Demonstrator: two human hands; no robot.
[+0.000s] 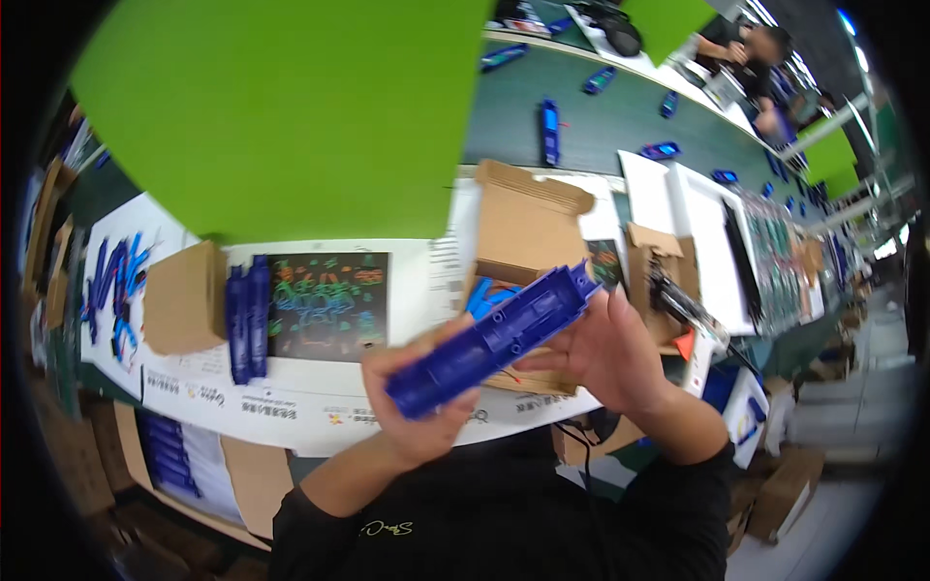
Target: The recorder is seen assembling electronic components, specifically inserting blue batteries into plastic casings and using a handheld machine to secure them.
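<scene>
A long dark-blue plastic housing [494,334] is held at a slant over the table, its hollow inner side with ribs and posts facing up. My left hand [417,402] is closed round its lower left end. Close to the upper right end is my right hand [610,358], its thumb raised and its fingers stretched out partly behind the housing. Whether those fingers touch the housing is hidden. Beneath the housing stands an open cardboard box [528,218] with bright blue pieces [492,295] inside.
Two similar housings [248,320] lie beside a dark printed sheet [329,300]. A cardboard box [184,298] and loose blue parts [118,281] are at left. A green panel [281,116] rises behind. Blue devices sit on the green belt [518,116]; a co-worker [746,53] is beyond.
</scene>
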